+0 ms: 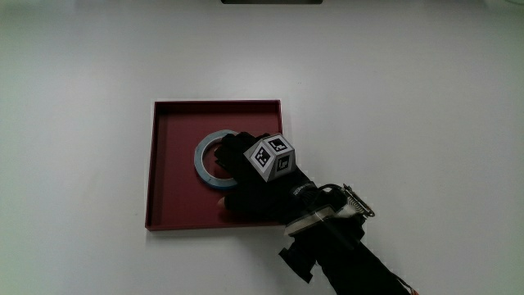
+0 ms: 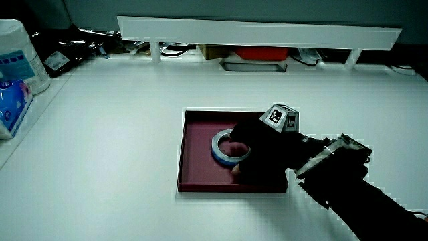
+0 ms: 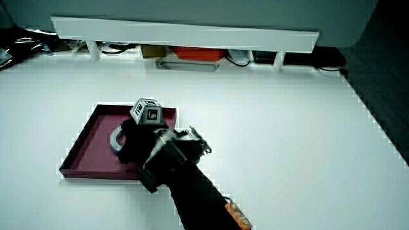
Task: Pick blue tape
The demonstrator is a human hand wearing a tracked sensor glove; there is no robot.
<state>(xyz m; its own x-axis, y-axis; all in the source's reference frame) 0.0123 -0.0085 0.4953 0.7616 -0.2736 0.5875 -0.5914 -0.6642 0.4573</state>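
The blue tape (image 1: 205, 156) is a pale blue ring lying in a shallow dark red tray (image 1: 176, 123) near the middle of the table. The hand (image 1: 246, 176), in a black glove with a patterned cube (image 1: 271, 156) on its back, rests over the tray on the side of the ring nearest the forearm. Its fingers curl around that part of the ring, one reaching into the hole. In both side views the tape (image 2: 221, 148) (image 3: 117, 139) shows partly, with the hand (image 2: 264, 150) (image 3: 137, 140) covering the rest. Whether the ring is lifted off the tray floor, I cannot tell.
A low white partition (image 2: 261, 30) (image 3: 185, 32) runs along the table's edge farthest from the person, with a red item (image 2: 271, 52) under it. A white container (image 2: 17, 57) and a blue packet (image 2: 13, 100) stand at the table's side edge.
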